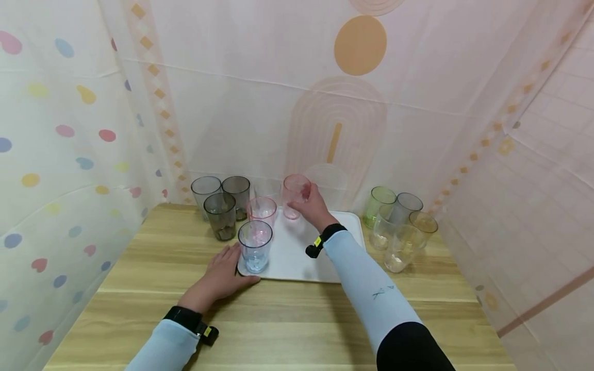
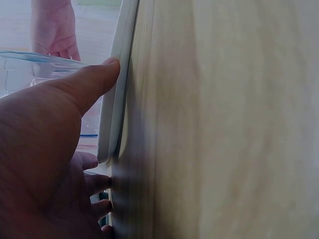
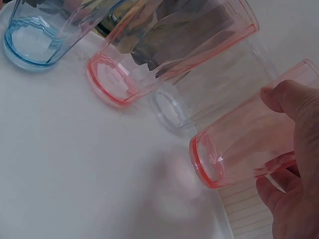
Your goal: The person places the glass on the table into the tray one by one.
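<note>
My right hand grips a pink clear tumbler by its side, thumb and fingers round the wall, over the back of a white tray. In the right wrist view that tumbler is tilted, its base close over the tray's far edge. On the tray's left side are a blue tumbler, another pink tumbler and a clear tumbler. My left hand rests at the tray's front left corner, its thumb against the edge and its fingers spread along the left side.
Several dark grey tumblers stand on the wooden table left of the tray. Right of it is a cluster with a green tumbler, a grey one, an amber one and clear ones. A patterned curtain hangs behind.
</note>
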